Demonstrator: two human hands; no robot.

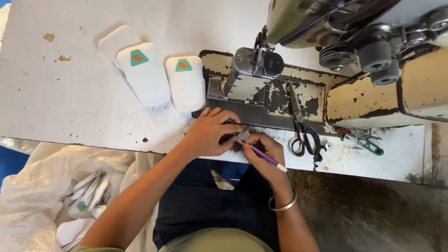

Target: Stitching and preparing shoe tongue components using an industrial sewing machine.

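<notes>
White padded pieces, three, lie on the bench; more fill a plastic bag; left hand pinches a small tab, right hand grips one purple pen.

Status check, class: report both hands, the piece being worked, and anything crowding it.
Left hand pins small grey piece at table edge. Right hand holds purple pen on it. Scissors close by, right.

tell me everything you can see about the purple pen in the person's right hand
The purple pen is a slim stick, purple along its barrel with a white end that sticks out past the right hand. It looks like plastic. It lies slanted, its writing end up and left toward a small grey piece that the left hand holds at the table's front edge. Fingers wrap its middle; the tip itself is too small to make out.
</notes>
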